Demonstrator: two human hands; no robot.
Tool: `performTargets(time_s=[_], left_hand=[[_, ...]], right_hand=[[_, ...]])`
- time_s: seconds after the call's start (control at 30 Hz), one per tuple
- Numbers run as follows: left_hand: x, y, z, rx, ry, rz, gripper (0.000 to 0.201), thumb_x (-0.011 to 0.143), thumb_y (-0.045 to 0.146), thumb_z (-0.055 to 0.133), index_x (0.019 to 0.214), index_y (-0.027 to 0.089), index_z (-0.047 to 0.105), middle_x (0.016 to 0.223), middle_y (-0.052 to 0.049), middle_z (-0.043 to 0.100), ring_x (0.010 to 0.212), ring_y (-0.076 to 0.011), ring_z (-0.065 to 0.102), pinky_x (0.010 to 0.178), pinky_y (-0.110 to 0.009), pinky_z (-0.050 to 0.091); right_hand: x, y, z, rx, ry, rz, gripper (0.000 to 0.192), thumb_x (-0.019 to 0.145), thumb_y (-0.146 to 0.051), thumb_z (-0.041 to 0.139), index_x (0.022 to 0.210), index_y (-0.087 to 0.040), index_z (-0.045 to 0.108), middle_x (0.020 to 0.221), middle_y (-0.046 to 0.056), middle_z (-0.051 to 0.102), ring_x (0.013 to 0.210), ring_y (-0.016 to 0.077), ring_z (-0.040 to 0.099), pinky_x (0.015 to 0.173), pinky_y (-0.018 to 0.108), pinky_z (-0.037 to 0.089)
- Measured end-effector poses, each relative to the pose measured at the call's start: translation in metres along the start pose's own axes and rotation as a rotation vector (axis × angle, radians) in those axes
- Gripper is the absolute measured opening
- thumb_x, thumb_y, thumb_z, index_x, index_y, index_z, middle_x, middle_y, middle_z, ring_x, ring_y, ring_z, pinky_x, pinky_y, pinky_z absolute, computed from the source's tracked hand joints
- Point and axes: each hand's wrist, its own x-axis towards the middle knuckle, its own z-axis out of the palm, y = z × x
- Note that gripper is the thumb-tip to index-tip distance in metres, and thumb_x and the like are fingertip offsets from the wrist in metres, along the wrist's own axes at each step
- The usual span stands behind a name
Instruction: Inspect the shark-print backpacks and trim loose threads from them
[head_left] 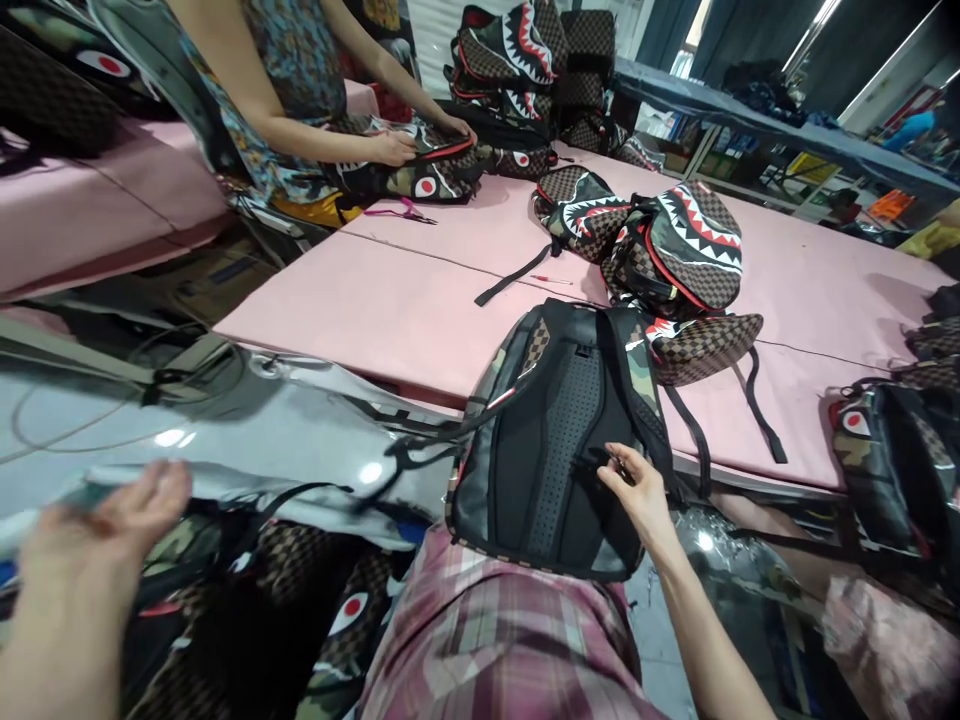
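A black backpack [517, 470] leans from the table edge onto my lap, its padded back panel with a perforated middle strip facing up. Over the right side of that panel, my right hand [636, 488] is closed in a pinch on a small dark metal object [619, 466], mostly hidden by the fingers. Off to the far left, my left hand [112, 530] is stretched out with fingers apart, blurred and holding nothing. Below it lie several camouflage and checkered backpacks [289, 570]. A strap [495, 405] trails leftward from the black backpack.
The pink table [337, 310] bears shark-mouth backpacks [694, 245], a red pen [551, 280] and pink-handled scissors [397, 210]. Across it, a co-worker's hands [394, 148] handle another bag. More bags stand stacked behind, and others [877, 460] lie at right.
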Motion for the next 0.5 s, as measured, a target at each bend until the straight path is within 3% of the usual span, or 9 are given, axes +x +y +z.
performTargets(time_s=[0.07, 0.1, 0.17, 0.23, 0.3, 0.37, 0.43, 0.5], left_hand=[[-0.026, -0.016, 0.009, -0.026, 0.01, -0.192, 0.02, 0.081, 0.028, 0.044, 0.061, 0.024, 0.048, 0.06, 0.002, 0.061, 0.084, -0.0167, 0.065, 0.088, -0.035, 0.049], [-0.045, -0.019, 0.022, -0.002, -0.02, -0.209, 0.015, 0.076, 0.028, 0.054, 0.062, 0.025, 0.05, 0.059, 0.003, 0.062, 0.08, -0.0178, 0.064, 0.09, -0.037, 0.048], [-0.088, -0.02, 0.058, 0.066, -0.135, 0.003, 0.009, 0.072, 0.036, 0.062, 0.07, 0.028, 0.057, 0.065, 0.003, 0.063, 0.076, -0.0204, 0.063, 0.086, -0.042, 0.05], [-0.137, -0.02, 0.1, 0.196, -0.414, 0.277, 0.02, 0.075, 0.045, 0.057, 0.078, 0.026, 0.063, 0.077, 0.001, 0.066, 0.072, -0.0197, 0.063, 0.076, -0.039, 0.053], [-0.183, -0.025, 0.145, 0.377, -0.869, 0.52, 0.029, 0.082, 0.042, 0.048, 0.069, 0.024, 0.067, 0.088, -0.001, 0.069, 0.074, -0.0172, 0.064, 0.072, -0.032, 0.053], [-0.217, -0.036, 0.192, 0.405, -1.193, 0.793, 0.027, 0.086, 0.032, 0.044, 0.082, 0.024, 0.069, 0.089, -0.002, 0.07, 0.084, -0.0162, 0.064, 0.078, -0.03, 0.052], [-0.232, -0.046, 0.242, 0.41, -1.208, 1.107, 0.025, 0.087, 0.025, 0.042, 0.086, 0.023, 0.068, 0.09, -0.003, 0.07, 0.097, -0.0184, 0.061, 0.089, -0.036, 0.047], [-0.228, -0.046, 0.293, 0.445, -1.092, 1.231, 0.027, 0.086, 0.019, 0.039, 0.087, 0.02, 0.066, 0.096, -0.006, 0.068, 0.106, -0.0213, 0.056, 0.094, -0.043, 0.043]], right_hand=[[0.005, -0.004, 0.01, 0.067, -0.014, 0.025, 0.037, 0.064, -0.035, 0.071, 0.095, -0.016, 0.063, 0.077, 0.002, 0.064, 0.071, 0.0139, 0.057, 0.07, 0.027, 0.044], [0.009, -0.008, 0.016, 0.104, -0.015, 0.032, 0.035, 0.066, -0.036, 0.07, 0.094, -0.015, 0.063, 0.07, 0.0, 0.061, 0.066, 0.0123, 0.055, 0.065, 0.026, 0.043], [0.02, -0.014, 0.031, 0.176, -0.009, 0.032, 0.034, 0.07, -0.039, 0.066, 0.092, -0.014, 0.063, 0.06, -0.003, 0.055, 0.054, 0.0092, 0.048, 0.055, 0.022, 0.038], [0.034, -0.019, 0.048, 0.241, 0.017, 0.017, 0.034, 0.073, -0.042, 0.061, 0.091, -0.013, 0.062, 0.057, -0.004, 0.051, 0.046, 0.0066, 0.039, 0.047, 0.021, 0.03], [0.052, -0.02, 0.065, 0.278, 0.051, -0.022, 0.033, 0.077, -0.044, 0.056, 0.089, -0.013, 0.062, 0.057, -0.005, 0.049, 0.042, 0.0054, 0.031, 0.043, 0.021, 0.024], [0.073, -0.02, 0.077, 0.253, 0.052, -0.102, 0.031, 0.081, -0.043, 0.051, 0.088, -0.014, 0.061, 0.058, -0.004, 0.05, 0.042, 0.0061, 0.032, 0.044, 0.021, 0.026], [0.097, -0.023, 0.08, 0.149, 0.041, -0.209, 0.028, 0.084, -0.039, 0.046, 0.087, -0.016, 0.061, 0.06, -0.003, 0.052, 0.049, 0.0086, 0.042, 0.051, 0.022, 0.034], [0.122, -0.027, 0.069, 0.004, 0.089, -0.289, 0.027, 0.086, -0.035, 0.041, 0.089, -0.017, 0.06, 0.065, -0.001, 0.056, 0.059, 0.0119, 0.051, 0.061, 0.024, 0.041]])
